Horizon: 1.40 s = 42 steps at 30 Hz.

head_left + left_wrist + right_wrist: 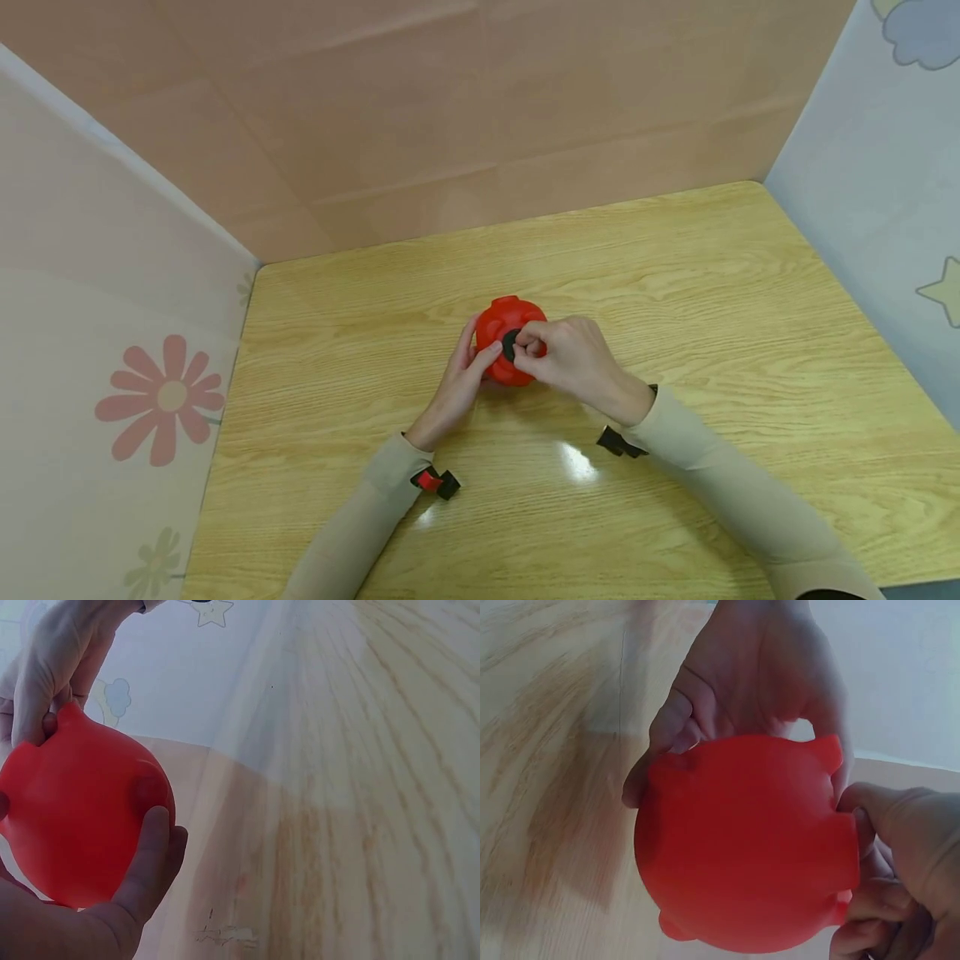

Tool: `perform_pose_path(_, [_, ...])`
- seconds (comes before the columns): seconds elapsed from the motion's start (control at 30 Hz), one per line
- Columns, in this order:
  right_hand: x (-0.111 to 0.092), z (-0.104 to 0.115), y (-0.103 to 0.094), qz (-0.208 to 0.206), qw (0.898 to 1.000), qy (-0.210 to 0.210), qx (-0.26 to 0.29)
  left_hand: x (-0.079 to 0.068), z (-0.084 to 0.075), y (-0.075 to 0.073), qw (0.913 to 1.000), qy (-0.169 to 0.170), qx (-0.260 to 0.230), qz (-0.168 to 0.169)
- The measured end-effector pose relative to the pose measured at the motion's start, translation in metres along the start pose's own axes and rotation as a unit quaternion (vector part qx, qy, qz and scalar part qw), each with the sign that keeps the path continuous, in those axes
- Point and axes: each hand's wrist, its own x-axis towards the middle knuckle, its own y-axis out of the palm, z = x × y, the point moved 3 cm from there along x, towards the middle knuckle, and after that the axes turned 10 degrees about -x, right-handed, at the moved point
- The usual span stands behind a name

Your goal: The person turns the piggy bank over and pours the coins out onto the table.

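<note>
A round red piggy bank (491, 321) with stubby feet is held up over the table, its underside turned toward the head camera. A black round stopper (508, 345) sits in that underside. My left hand (457, 385) grips the bank's left side, thumb along the near face. The curled thumb and fingers of my right hand (573, 354) pinch at the stopper and partly cover it. In the left wrist view the smooth red body (82, 817) rests in the left fingers. The right wrist view shows the bank (735, 847) from the side; its feet hide the stopper.
The wood-grain table (360, 333) spreads around both hands. A plain pinkish-brown wall (450, 125) stands behind it, with printed pale panels on the left (75, 292) and right (862, 167). Black straps with small fittings (621, 442) hang at both wrists.
</note>
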Motion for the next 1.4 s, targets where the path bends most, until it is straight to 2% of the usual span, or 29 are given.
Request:
perform_pose_path(0.23, [0.0018,-0.0043,0.0002,0.02,0.999,-0.026,0.026,-0.0021,-0.0006,-0.0016,1.0,0.001,0.004,0.006])
perform_pose_path(0.5, [0.0037,-0.0057,-0.0015,0.052,0.997,-0.036,0.041,-0.0027,0.0011,-0.0029,0.9999,-0.001,-0.005,0.014])
perform_pose_path(0.73, [0.0049,-0.005,-0.0012,0.052,0.997,-0.064,0.011,-0.003,0.0014,-0.0051,1.0,0.0,0.0,0.005])
perform_pose_path(0.87, [0.004,-0.0045,0.0008,0.04,0.998,-0.052,0.004,-0.0034,0.0,-0.0065,0.9999,0.003,0.014,-0.007])
perform_pose_path(1.23, [0.0009,-0.0018,0.0019,0.027,0.999,-0.018,0.004,-0.0035,0.0015,-0.0083,0.9999,0.003,0.013,-0.01])
perform_pose_path(1.3, [0.0003,-0.002,0.0025,0.028,1.0,-0.005,0.014,-0.0038,0.0015,-0.0088,0.9997,0.003,0.018,-0.013])
perform_pose_path(1.4, [-0.0013,-0.0039,0.0029,0.041,0.997,0.037,0.05,-0.0044,0.0021,-0.01,0.9997,0.001,0.014,-0.018])
